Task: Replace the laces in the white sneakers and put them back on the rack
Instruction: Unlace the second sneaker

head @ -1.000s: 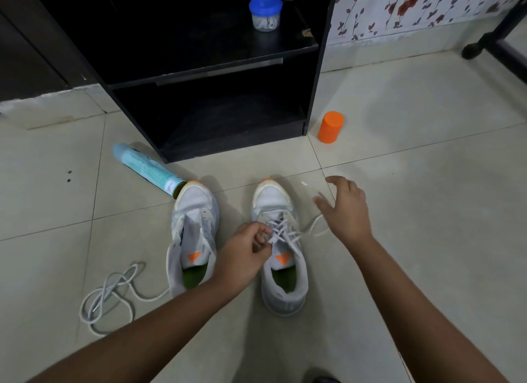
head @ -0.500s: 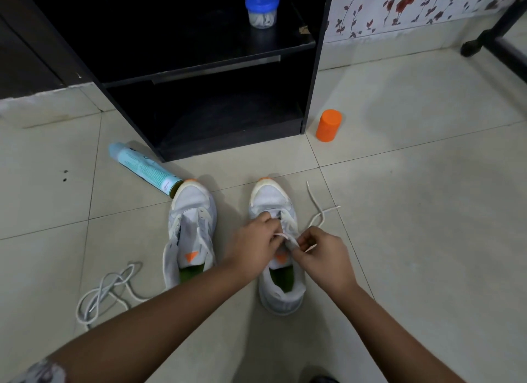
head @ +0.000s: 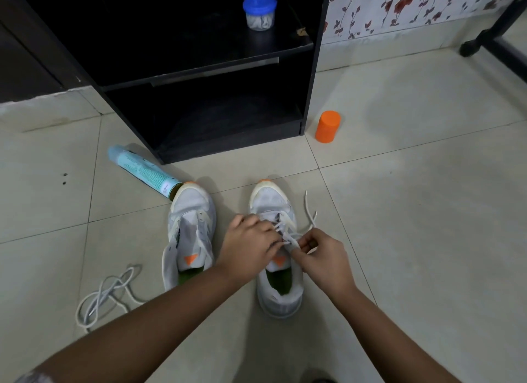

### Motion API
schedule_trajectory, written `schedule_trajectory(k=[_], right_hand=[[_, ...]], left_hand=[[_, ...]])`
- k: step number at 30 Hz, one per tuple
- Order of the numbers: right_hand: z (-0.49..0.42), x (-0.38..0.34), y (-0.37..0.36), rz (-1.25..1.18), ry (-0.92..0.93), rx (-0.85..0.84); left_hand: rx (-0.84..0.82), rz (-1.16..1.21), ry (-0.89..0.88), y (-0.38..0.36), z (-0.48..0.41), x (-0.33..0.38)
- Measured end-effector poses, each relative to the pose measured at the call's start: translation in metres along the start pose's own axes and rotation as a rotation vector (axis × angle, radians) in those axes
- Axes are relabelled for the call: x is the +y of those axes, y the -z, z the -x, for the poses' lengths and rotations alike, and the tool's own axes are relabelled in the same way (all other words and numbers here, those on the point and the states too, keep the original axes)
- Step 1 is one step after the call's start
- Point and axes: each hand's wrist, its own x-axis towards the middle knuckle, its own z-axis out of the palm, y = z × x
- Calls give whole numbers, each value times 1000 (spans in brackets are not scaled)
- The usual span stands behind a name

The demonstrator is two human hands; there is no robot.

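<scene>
White mesh with orange toe tips marks both sneakers, which are set side by side on the tiled floor (head: 427,240) with their toes turned toward the far black rack (head: 228,146). This is presumably done so that the eyelets face the person and the pair can later be slid straight onto the bottom shelf.

The right-hand sneaker (head: 269,200) is being worked on. A lace (head: 309,214) is crossed through its far eyelets, and the free ends are trailed onto the floor to the right, out of the way of the threading. The left hand (head: 246,247) is curled over the crossings at the tongue and seems to grip the lace there, probably to keep the tension from slipping, though the pinch itself is hidden by the back of the hand. The right hand (head: 323,258) is closed to a pinch, with a strand taken between thumb and fingertips just above the orange tongue tab, as is needed to feed or tighten it at the next eyelet.

The left-hand sneaker (head: 191,211) is left unlaced, with its tongue pulled open. A loose lace (head: 107,290) is heaped on the floor to its near left, within reach. Whether that is an old lace or a new one cannot be told.

A spray can (head: 139,167) is laid on its side against that shoe's toe. An orange cap (head: 328,126) is stood to the right of the rack, and a blue-lidded jar (head: 259,12) is kept on the upper shelf. The job is judged to be less than halfway done.
</scene>
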Motion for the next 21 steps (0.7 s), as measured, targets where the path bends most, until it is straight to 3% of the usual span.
schedule_trajectory(k=[3,5,6,9,10,11,13,17,21], right_hand=[[0,0,0,19,22,8],[1,1,0,22,21,22],[1,1,0,20,16,24],[1,3,0,2,-4,10],[1,3,0,-2,-4,9],[1,3,0,-2,1,10],[1,4,0,7,13,13],[0,3,-3,28,25,26],[0,2,-4,44,40,33]], left_hand=[[17,-142,-200,-5,-1,-11],[49,11,-121,-3,-1,-10],[93,213,59,0,-1,-6],[294,874,881,-4,-4,-13],[294,927,1053,-8,-2,-19],[248,903,1107,-10,1,-23],[168,756,915,-8,7,-23],[61,202,137,3,2,1],[-8,-47,-99,-1,-8,7]])
